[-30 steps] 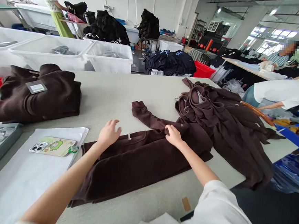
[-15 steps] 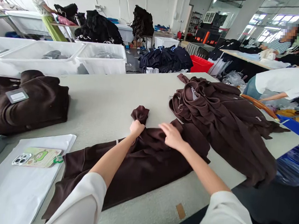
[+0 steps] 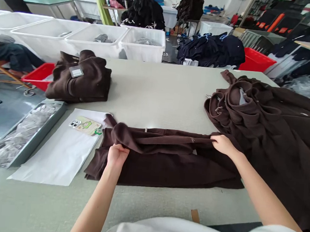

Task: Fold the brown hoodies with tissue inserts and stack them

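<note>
A dark brown sweatshirt-like garment lies lengthwise on the pale table in front of me, its upper layer partly bunched. My left hand is closed on the cloth near the garment's left end, beside a raised fold. At the right end my right hand pinches the upper edge of the same garment. A band of cloth with a small light mark runs stretched between the two hands. The garment's exact cut is hidden by the folds. Close to my right hand lies a heap of brown garments.
A folded brown stack with a tag stands at the left. Nearer are white paper sheets, a phone in a green-character case, and a grey tray of plastic bags. White bins line the far side, where a person stands.
My hands have moved apart, left hand to the garment's left end, right hand onto its right end. The cloth between them is now drawn out lengthwise. The view has turned left.
</note>
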A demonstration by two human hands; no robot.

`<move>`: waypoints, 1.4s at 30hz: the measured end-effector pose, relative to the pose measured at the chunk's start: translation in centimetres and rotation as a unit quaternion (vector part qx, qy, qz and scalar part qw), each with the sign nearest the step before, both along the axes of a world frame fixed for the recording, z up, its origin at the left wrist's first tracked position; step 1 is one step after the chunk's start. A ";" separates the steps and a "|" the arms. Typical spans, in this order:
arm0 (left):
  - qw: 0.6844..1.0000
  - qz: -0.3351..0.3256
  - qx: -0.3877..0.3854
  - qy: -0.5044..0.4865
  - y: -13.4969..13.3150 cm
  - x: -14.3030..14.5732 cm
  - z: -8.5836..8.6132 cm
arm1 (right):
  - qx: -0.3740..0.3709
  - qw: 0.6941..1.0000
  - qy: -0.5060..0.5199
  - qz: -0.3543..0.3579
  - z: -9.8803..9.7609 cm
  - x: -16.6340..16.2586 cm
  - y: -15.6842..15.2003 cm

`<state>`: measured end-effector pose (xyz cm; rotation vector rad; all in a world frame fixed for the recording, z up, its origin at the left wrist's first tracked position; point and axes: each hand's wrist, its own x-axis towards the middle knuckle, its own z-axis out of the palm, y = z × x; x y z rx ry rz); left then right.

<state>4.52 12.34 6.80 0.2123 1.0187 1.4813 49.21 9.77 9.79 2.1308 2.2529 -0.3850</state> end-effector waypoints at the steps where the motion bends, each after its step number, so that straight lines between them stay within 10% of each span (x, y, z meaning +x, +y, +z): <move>1: 1.000 -0.004 -0.015 -0.009 -0.7 -1.2 -0.8 | -0.006 1.000 0.005 -0.007 0.1 0.5 -0.6; 13: 0.980 -0.057 0.145 -0.120 -1.4 -4.2 -1.0 | -0.055 0.965 0.253 -0.037 -2.0 -3.4 -4.1; 21: 0.985 0.117 0.037 0.123 0.5 -4.1 -0.3 | 0.003 0.947 0.278 -0.162 -2.7 0.9 -4.6; 28: 0.901 0.006 -0.080 0.426 3.1 -9.4 -0.1 | 0.145 0.982 0.066 -0.102 -3.0 -3.8 -4.7; 34: 0.811 -0.104 -0.067 0.572 4.9 -10.7 -0.5 | 0.139 0.968 0.112 0.174 -1.8 -12.8 -5.4; 38: 0.768 -0.123 -0.001 0.628 5.1 -11.1 -0.9 | 0.111 0.975 0.081 0.173 -2.9 -14.7 -5.9; 42: 0.718 -0.176 -0.096 0.667 4.5 -12.7 -1.4 | 0.133 0.983 0.042 0.120 -3.6 -14.8 -6.9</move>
